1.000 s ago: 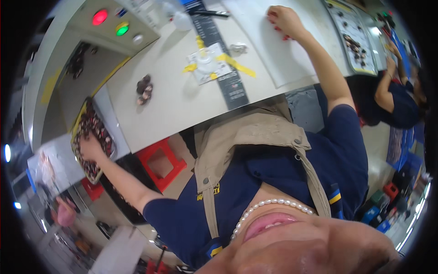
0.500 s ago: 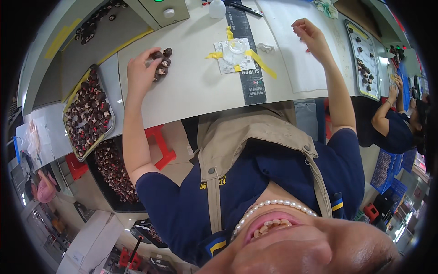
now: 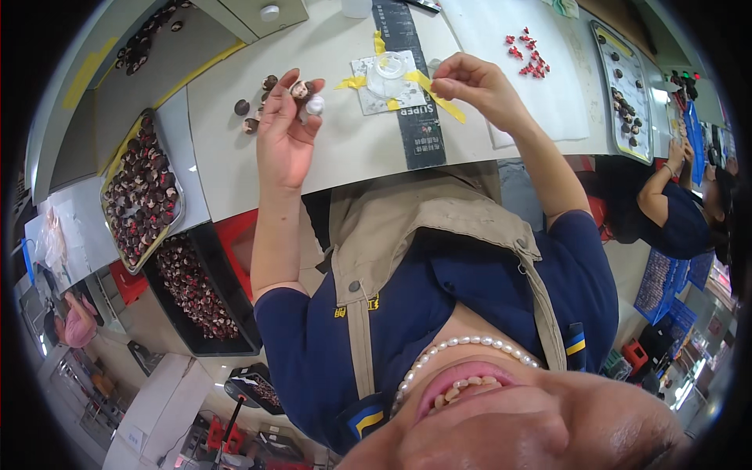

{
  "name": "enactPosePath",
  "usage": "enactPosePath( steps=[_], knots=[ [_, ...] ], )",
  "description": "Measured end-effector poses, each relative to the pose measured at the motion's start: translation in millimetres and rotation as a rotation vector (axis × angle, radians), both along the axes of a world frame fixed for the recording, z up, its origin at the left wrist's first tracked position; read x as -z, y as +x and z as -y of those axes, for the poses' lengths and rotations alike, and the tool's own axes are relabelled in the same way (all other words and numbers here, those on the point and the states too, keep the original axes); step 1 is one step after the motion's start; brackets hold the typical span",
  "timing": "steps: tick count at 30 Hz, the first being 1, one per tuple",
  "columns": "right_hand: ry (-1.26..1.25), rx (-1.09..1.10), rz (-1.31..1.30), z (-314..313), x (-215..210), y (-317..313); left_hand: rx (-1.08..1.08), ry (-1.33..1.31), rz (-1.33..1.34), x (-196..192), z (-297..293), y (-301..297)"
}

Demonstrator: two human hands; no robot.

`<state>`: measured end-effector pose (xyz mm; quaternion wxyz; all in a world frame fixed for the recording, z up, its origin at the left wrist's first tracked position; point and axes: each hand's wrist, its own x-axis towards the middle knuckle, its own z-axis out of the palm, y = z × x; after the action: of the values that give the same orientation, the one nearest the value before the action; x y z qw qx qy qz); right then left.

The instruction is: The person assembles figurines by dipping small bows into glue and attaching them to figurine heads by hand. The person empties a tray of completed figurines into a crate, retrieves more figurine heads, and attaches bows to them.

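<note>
A small doll head (image 3: 300, 90) with dark hair and a pale face sits between the fingertips of my left hand (image 3: 283, 129), which is closed on it. Against it, by the thumb, is a small glossy white piece (image 3: 315, 105). Several more dark-haired heads (image 3: 242, 107) lie on the table beside that hand, partly hidden by it. My right hand (image 3: 479, 88) is raised with thumb and fingers pinched; whatever they hold is too small to make out. It is nearest the clear round dish (image 3: 388, 70), which stands on a white tile fixed with yellow tape (image 3: 446, 106).
Small red pieces (image 3: 529, 59) lie on a white sheet (image 3: 552, 117) at the right. Trays with doll heads stand at the far right (image 3: 615, 110) and left (image 3: 143, 188). A black crate (image 3: 200, 345) of heads stands below. A co-worker (image 3: 677, 204) sits at the right.
My left hand has lifted a doll head off the table and moved right. My right hand has come left from the red pieces toward the clear dish.
</note>
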<state>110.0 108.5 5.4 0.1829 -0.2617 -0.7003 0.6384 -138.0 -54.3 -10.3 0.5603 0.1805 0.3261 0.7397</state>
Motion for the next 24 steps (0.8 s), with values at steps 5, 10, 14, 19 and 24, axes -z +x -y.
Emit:
enactPosePath(
  steps=[5,10,14,19,24],
  knots=[
    [0.164,-0.005,0.002,3.8,-4.3,-16.8,0.002,-0.130,-0.002,12.6,4.8,29.0],
    [0.750,0.050,0.103,3.5,-5.3,-46.0,0.071,-0.149,0.010,23.7,16.0,37.8],
    [0.838,0.073,0.074,6.2,0.9,-65.5,0.085,-0.133,-0.009,27.7,18.7,34.5],
    [0.972,0.038,0.057,1.2,7.6,-80.2,0.118,-0.131,0.031,31.4,22.3,27.5],
    [1.166,0.026,0.047,-0.8,8.6,-87.4,0.093,-0.124,0.015,29.6,20.7,26.7]
  ],
)
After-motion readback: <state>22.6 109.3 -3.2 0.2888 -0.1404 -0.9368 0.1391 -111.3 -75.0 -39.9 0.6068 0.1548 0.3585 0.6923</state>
